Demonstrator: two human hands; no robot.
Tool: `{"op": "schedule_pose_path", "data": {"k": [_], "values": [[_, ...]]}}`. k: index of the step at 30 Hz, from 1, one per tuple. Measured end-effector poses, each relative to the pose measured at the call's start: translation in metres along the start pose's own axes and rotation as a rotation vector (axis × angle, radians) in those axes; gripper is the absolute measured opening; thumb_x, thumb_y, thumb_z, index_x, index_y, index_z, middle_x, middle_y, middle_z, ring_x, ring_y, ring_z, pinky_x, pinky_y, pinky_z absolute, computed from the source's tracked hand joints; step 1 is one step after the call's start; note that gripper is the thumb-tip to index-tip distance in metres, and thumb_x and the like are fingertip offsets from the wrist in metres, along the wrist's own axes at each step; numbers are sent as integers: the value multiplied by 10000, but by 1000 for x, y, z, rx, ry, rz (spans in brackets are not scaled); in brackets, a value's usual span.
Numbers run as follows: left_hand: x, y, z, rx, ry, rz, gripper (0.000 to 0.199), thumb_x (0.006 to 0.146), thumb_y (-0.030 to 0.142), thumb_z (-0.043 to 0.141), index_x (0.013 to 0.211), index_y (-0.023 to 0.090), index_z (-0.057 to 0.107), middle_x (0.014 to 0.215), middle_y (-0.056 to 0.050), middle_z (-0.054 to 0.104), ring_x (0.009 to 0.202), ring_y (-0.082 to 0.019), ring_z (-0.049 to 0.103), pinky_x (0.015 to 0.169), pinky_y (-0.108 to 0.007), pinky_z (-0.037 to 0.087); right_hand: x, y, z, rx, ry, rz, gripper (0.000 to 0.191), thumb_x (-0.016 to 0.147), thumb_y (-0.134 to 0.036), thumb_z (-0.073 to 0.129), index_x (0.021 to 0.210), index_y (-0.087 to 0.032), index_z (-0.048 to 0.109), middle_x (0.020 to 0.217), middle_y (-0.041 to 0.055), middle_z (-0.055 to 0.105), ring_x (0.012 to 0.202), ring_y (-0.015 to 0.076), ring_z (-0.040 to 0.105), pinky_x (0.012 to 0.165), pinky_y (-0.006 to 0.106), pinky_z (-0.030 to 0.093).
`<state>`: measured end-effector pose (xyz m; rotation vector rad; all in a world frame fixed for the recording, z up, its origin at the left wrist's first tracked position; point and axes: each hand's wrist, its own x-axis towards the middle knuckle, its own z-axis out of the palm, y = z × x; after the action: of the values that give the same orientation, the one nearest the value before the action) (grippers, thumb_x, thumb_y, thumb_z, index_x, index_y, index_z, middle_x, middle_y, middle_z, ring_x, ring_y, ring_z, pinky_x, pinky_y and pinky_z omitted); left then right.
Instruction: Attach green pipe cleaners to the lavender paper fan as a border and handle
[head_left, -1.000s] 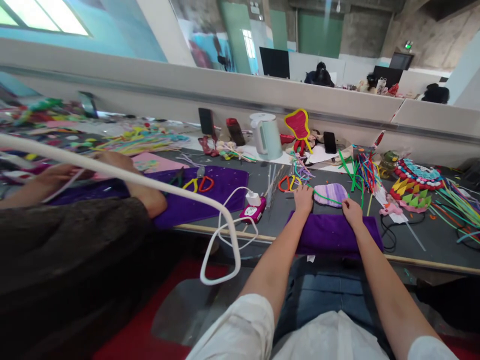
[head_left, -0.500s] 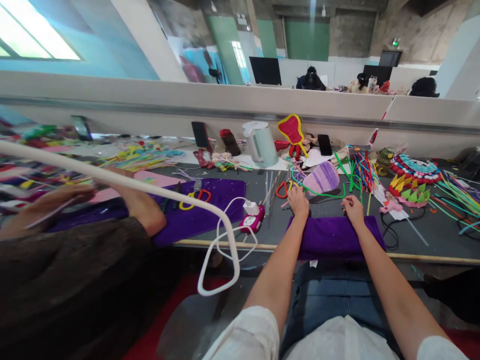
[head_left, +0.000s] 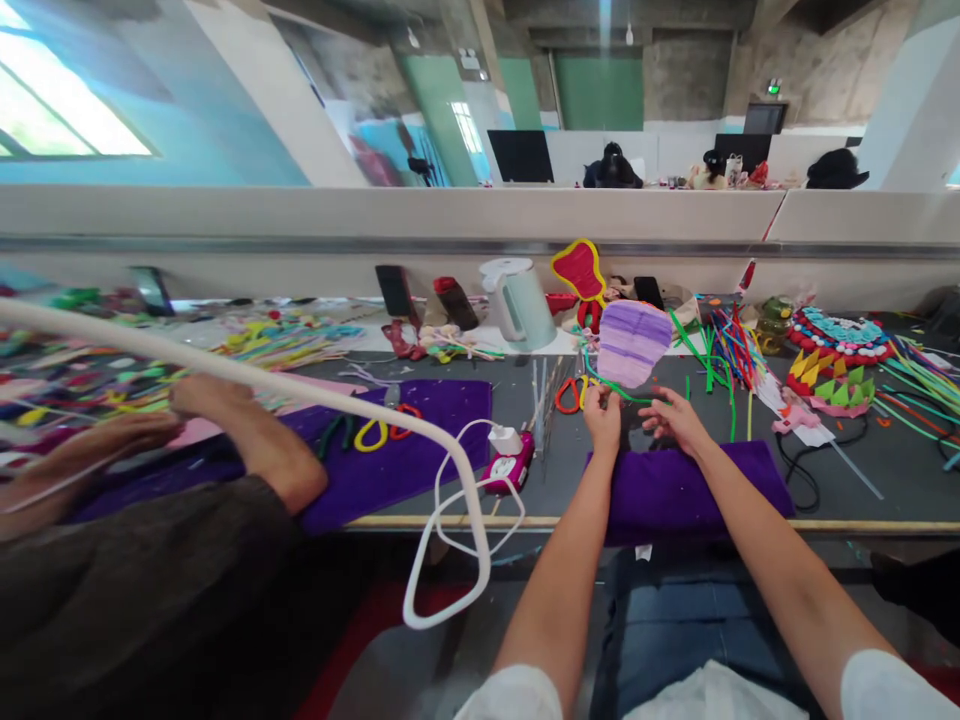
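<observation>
My left hand (head_left: 602, 418) is closed in a pinch at the lower left of a purple-and-lilac striped, fan-shaped craft piece (head_left: 636, 342). A green pipe cleaner (head_left: 626, 394) curves along the lower edge of that piece and reaches toward my right hand (head_left: 670, 417). The right hand's fingers are apart, close to the green end; I see nothing gripped in them. Below both wrists, a folded purple cloth (head_left: 694, 490) lies along the table edge. Orange-handled scissors (head_left: 568, 395) lie just left of my left hand, partly hidden.
A white lamp arm (head_left: 300, 390) crosses the left foreground. Left of me, a co-worker's arm (head_left: 262, 430) rests over another purple cloth (head_left: 442, 470). A pink power socket with white cable (head_left: 511, 465), a kettle (head_left: 521, 305) and bundled pipe cleaners (head_left: 731, 345) surround my place.
My right hand has opened its fingers and moved slightly left, away from the green pipe cleaner's end. The striped piece has turned more upright at my left hand. The camera view has tilted a little.
</observation>
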<state>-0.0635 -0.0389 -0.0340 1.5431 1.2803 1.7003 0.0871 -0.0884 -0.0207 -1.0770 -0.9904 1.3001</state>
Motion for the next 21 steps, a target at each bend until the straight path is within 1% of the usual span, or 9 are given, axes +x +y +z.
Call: {"op": "schedule_pose_path", "data": {"k": [2, 3, 6, 10, 13, 15, 17, 19, 21], "values": [[-1, 0, 0, -80, 34, -20, 126, 837, 274, 550, 903, 194, 621, 889, -45, 604, 824, -178, 609, 757, -302, 493, 2, 2, 13, 87, -42, -2, 526, 722, -431, 713, 1172, -211, 554, 910, 84, 750, 694, 210, 726, 445, 265, 549], [-2, 0, 0, -116, 49, -26, 131, 827, 287, 572, 904, 196, 625, 894, -44, 606, 818, -173, 608, 745, -293, 493, 2, 2, 18, 120, -39, -25, 499, 711, -434, 729, 1131, -209, 584, 934, 87, 747, 723, 220, 731, 466, 284, 564], [-3, 1, 1, -239, 78, -49, 191, 805, 333, 625, 943, 201, 634, 928, -48, 614, 798, -159, 607, 697, -267, 492, 5, 3, 21, 140, 67, -140, 407, 693, -454, 742, 1001, -202, 654, 975, 79, 740, 752, 217, 723, 532, 310, 584], [-2, 1, 4, -390, 83, -95, 259, 803, 382, 640, 982, 194, 640, 941, -46, 621, 702, -120, 591, 615, -238, 484, 5, 2, 3, 126, 323, -272, 382, 757, -514, 648, 960, -189, 642, 966, 69, 734, 732, 166, 693, 556, 253, 534], [-1, 1, 4, -560, 21, -192, 283, 773, 375, 686, 979, 186, 640, 904, -44, 647, 676, -107, 599, 605, -233, 501, 3, 2, -17, 79, 475, -323, 376, 746, -493, 639, 949, -178, 612, 901, 70, 734, 660, 138, 655, 528, 228, 484], [-1, 1, 2, -736, -47, -303, 302, 716, 328, 752, 961, 192, 641, 913, -40, 670, 721, -114, 628, 649, -250, 535, 3, 3, -27, 25, 506, -319, 361, 727, -456, 642, 944, -170, 606, 855, 66, 731, 583, 120, 611, 491, 221, 454], [0, 2, -1, -873, -104, -403, 315, 678, 275, 787, 947, 201, 640, 928, -25, 686, 755, -116, 650, 701, -275, 563, 2, 5, -31, -45, 503, -299, 346, 724, -435, 622, 938, -163, 609, 808, 57, 724, 504, 102, 547, 446, 216, 415], [1, 1, -5, -925, -127, -461, 310, 678, 235, 789, 946, 206, 637, 904, -8, 696, 746, -109, 665, 727, -284, 576, 3, 10, -32, -135, 484, -275, 336, 724, -428, 600, 924, -159, 623, 756, 44, 714, 446, 91, 482, 413, 217, 377], [3, 0, -7, -956, -121, -514, 301, 685, 200, 784, 944, 207, 631, 867, 4, 704, 730, -104, 678, 731, -279, 583, 4, 15, -31, -245, 455, -256, 319, 722, -425, 589, 891, -160, 646, 696, 29, 700, 431, 98, 461, 412, 225, 372]]}}
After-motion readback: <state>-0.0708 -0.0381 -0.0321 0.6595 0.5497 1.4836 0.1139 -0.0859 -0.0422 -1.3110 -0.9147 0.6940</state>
